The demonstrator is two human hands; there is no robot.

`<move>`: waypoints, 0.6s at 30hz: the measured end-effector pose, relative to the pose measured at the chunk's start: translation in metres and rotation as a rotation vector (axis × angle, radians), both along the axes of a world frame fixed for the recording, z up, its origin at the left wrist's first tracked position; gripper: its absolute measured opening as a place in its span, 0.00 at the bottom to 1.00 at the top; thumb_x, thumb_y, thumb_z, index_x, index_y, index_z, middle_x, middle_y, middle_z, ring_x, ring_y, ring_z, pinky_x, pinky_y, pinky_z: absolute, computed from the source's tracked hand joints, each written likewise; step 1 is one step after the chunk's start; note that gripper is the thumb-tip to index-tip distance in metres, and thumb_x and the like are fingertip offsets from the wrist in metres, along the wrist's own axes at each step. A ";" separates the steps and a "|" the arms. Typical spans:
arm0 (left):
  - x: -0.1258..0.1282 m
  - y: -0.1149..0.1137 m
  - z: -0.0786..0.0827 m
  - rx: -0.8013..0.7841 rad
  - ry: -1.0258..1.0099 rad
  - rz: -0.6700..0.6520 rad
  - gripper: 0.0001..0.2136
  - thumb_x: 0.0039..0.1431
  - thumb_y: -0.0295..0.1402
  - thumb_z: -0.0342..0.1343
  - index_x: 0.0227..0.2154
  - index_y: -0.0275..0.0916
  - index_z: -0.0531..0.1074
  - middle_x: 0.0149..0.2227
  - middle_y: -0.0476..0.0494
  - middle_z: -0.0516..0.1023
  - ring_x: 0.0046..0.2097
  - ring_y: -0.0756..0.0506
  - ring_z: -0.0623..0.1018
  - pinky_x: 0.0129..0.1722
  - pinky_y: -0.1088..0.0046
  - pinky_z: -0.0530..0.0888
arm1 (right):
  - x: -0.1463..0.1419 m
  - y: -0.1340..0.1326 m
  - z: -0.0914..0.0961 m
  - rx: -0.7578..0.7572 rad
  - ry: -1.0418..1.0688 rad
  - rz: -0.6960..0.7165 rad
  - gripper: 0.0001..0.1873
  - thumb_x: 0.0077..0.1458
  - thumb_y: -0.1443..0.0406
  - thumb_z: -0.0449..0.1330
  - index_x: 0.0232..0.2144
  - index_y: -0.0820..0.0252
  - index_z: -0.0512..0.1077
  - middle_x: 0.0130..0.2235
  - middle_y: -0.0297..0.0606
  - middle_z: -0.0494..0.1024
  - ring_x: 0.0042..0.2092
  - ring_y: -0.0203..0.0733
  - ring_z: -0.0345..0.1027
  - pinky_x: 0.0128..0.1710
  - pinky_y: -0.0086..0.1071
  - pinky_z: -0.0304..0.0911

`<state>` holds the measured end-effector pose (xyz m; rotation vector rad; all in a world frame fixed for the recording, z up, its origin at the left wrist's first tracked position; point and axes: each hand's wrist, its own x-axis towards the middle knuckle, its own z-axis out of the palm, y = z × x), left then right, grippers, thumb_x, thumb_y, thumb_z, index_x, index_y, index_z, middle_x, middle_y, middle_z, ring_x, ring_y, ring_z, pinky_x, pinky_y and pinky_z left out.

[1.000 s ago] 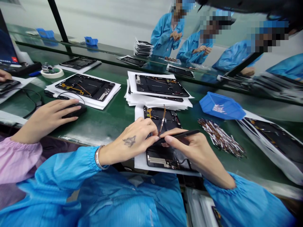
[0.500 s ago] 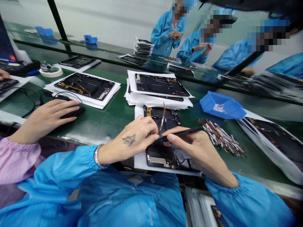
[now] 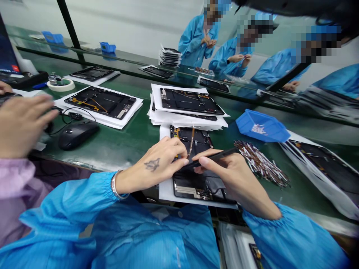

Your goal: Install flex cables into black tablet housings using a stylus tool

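Observation:
A black tablet housing (image 3: 193,186) lies on white paper in front of me, partly covered by my hands. A narrow brown flex cable (image 3: 192,141) stands up from it. At the cable's lower end, the thumb and forefinger of my left hand (image 3: 155,160) are pinched together; the exact contact is hidden. My right hand (image 3: 232,172) is closed around slim black tweezers (image 3: 217,157), whose tip points down-left, close beside my left fingertips.
Behind the housing is a stack of papers and housings (image 3: 187,101). To the right are a heap of flex cables (image 3: 260,162) and a blue bin (image 3: 260,127) with small white strips. On the left are a mouse (image 3: 78,134) and a co-worker's blurred hand (image 3: 25,123).
The co-worker's hand has left the mouse and moved left. My own hands, the tweezers and the cable have hardly moved.

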<state>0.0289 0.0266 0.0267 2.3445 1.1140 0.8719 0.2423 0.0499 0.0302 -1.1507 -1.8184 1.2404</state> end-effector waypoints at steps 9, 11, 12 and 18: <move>0.000 0.001 -0.002 -0.008 -0.021 -0.017 0.07 0.69 0.30 0.51 0.33 0.37 0.67 0.40 0.47 0.71 0.44 0.47 0.70 0.46 0.69 0.66 | -0.003 -0.003 0.008 0.054 -0.042 0.040 0.14 0.56 0.54 0.65 0.28 0.59 0.80 0.32 0.37 0.81 0.32 0.41 0.76 0.32 0.28 0.72; 0.000 0.001 -0.003 -0.001 -0.021 -0.023 0.06 0.69 0.30 0.51 0.34 0.37 0.67 0.40 0.47 0.71 0.44 0.47 0.70 0.47 0.69 0.66 | -0.004 -0.004 0.011 0.065 -0.051 0.040 0.14 0.55 0.54 0.65 0.28 0.59 0.80 0.32 0.37 0.81 0.31 0.41 0.76 0.31 0.28 0.72; 0.001 0.001 -0.003 0.004 -0.021 -0.027 0.06 0.69 0.30 0.51 0.34 0.37 0.67 0.40 0.47 0.71 0.45 0.47 0.70 0.47 0.69 0.66 | -0.005 -0.004 0.012 0.067 -0.056 0.038 0.14 0.55 0.54 0.66 0.27 0.59 0.80 0.32 0.37 0.81 0.31 0.41 0.75 0.31 0.28 0.72; -0.001 0.005 -0.006 0.057 -0.005 -0.009 0.07 0.70 0.32 0.50 0.36 0.37 0.69 0.40 0.47 0.72 0.44 0.47 0.70 0.46 0.69 0.67 | -0.002 -0.004 0.006 0.076 -0.035 -0.010 0.15 0.55 0.54 0.66 0.27 0.59 0.80 0.29 0.38 0.81 0.30 0.40 0.75 0.31 0.28 0.70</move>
